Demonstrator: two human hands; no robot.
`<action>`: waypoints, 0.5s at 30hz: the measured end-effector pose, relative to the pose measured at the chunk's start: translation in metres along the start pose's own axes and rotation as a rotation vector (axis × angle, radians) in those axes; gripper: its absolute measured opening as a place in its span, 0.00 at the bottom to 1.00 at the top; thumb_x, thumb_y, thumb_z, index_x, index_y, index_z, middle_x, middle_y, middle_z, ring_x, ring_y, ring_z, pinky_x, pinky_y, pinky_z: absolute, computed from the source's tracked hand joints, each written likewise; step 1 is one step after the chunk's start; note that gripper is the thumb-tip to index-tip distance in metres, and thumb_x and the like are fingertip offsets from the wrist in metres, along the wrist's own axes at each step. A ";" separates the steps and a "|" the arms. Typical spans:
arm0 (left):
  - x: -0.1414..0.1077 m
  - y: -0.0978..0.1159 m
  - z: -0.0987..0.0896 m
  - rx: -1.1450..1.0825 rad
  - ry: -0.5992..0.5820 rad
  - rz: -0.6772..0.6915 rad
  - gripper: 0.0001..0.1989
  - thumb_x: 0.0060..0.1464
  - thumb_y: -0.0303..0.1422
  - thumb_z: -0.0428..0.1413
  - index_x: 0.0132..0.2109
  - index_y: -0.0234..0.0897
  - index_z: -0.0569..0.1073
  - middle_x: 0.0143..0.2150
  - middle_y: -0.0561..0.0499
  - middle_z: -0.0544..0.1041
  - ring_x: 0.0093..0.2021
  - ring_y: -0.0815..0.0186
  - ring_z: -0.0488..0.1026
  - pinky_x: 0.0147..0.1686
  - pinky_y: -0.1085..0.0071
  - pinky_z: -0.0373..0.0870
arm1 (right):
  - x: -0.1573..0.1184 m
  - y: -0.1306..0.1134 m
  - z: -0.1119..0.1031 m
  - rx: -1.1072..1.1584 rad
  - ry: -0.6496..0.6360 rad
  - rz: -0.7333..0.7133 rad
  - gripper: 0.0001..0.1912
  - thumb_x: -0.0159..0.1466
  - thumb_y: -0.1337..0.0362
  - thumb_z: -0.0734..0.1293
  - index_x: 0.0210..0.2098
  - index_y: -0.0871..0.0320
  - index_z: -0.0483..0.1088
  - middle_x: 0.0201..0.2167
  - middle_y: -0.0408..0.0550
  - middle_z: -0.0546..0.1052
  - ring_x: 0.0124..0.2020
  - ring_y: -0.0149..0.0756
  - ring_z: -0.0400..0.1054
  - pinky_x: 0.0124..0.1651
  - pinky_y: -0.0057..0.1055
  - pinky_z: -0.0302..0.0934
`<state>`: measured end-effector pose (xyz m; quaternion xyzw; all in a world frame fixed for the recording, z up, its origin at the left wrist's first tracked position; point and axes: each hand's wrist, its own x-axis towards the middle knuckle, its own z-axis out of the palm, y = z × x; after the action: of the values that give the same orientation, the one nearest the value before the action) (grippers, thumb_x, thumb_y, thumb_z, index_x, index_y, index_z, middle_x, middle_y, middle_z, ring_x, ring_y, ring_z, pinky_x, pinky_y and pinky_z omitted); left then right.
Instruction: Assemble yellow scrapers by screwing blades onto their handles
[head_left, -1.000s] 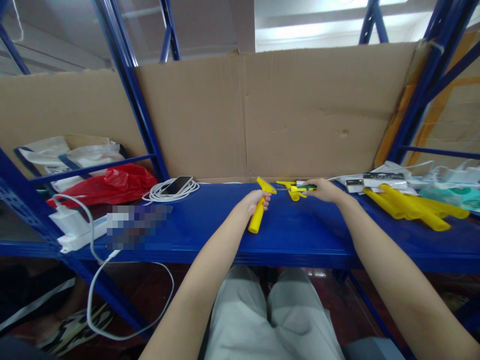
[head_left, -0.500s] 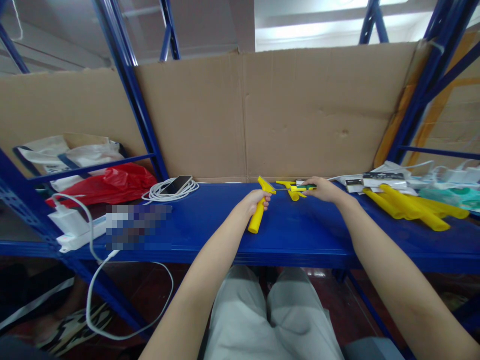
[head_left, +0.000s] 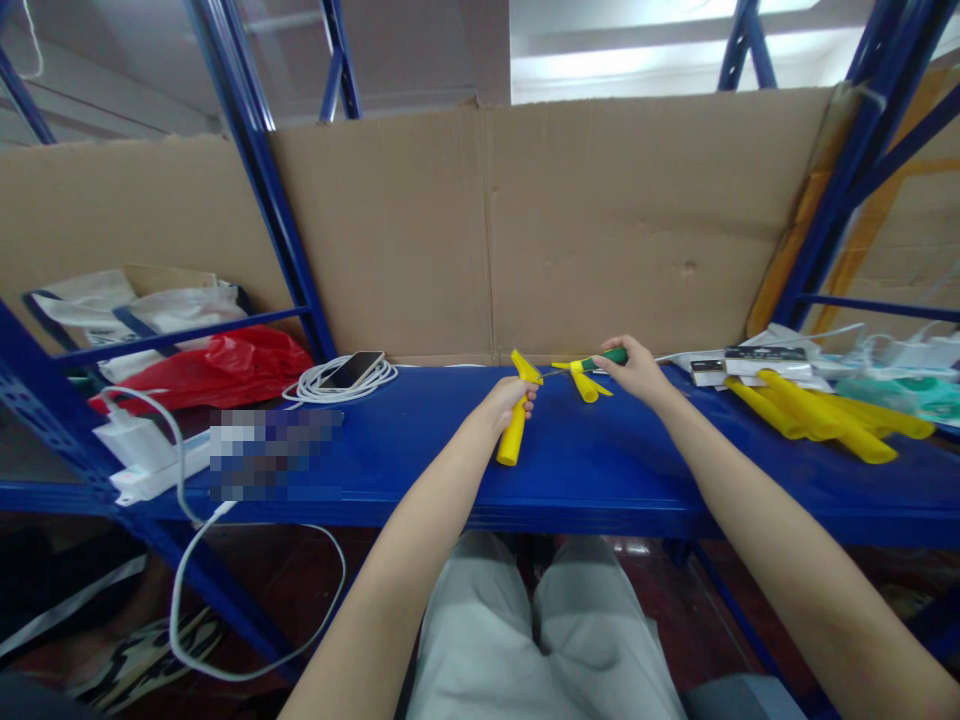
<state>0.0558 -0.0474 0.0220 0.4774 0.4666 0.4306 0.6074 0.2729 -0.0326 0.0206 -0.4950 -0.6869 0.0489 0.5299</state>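
Left hand [head_left: 517,402] was closed around a yellow pistol-shaped piece [head_left: 511,443], its fingers covering the middle. The thin shaft of a green-handled tool [head_left: 616,356] ran towards the head of that piece; the meeting point was too small to resolve. Right hand [head_left: 636,372] gripped the green handle, partly hiding it. A second yellow piece [head_left: 586,388] lay between the hands, overlapping the shaft in view; contact could not be determined. Far left of the left hand, pixel blocks obscured an object beside a white power strip [head_left: 161,475]. Both forearms were cut off below.

Surface: smooth blue metal shelf [head_left: 420,450], cardboard sheet [head_left: 600,220] standing beyond both hands, creased vertically. Bright ceiling light above.

Materials: right of the right hand, hollow yellow tubes [head_left: 832,420] were heaped near white boxes. Left of the left hand, a glossy phone [head_left: 356,370] rested on coiled white cable [head_left: 307,388]; farther out, a crumpled red bag [head_left: 232,365].
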 end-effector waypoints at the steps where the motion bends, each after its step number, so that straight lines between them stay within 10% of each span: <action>1: 0.001 0.000 -0.001 -0.007 0.010 -0.001 0.08 0.53 0.19 0.48 0.31 0.35 0.62 0.16 0.61 0.58 0.11 0.78 0.53 0.14 0.80 0.50 | -0.001 -0.002 0.002 0.061 -0.024 0.071 0.13 0.54 0.61 0.68 0.36 0.56 0.62 0.27 0.43 0.70 0.28 0.34 0.67 0.33 0.33 0.64; 7: 0.002 0.000 -0.001 -0.029 0.046 0.008 0.08 0.53 0.19 0.48 0.31 0.35 0.63 0.16 0.61 0.58 0.11 0.78 0.53 0.15 0.79 0.50 | -0.003 -0.012 0.005 0.404 -0.138 0.313 0.15 0.58 0.67 0.65 0.39 0.54 0.54 0.20 0.36 0.67 0.18 0.27 0.64 0.25 0.25 0.62; 15: 0.008 -0.003 -0.003 -0.034 0.083 0.027 0.05 0.51 0.21 0.52 0.32 0.34 0.66 0.16 0.60 0.59 0.12 0.77 0.55 0.17 0.77 0.52 | -0.009 -0.029 0.008 0.273 -0.064 0.386 0.10 0.65 0.55 0.59 0.36 0.54 0.54 0.18 0.35 0.64 0.09 0.24 0.55 0.11 0.21 0.47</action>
<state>0.0548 -0.0397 0.0172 0.4548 0.4775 0.4663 0.5897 0.2480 -0.0500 0.0285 -0.5389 -0.5832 0.2572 0.5507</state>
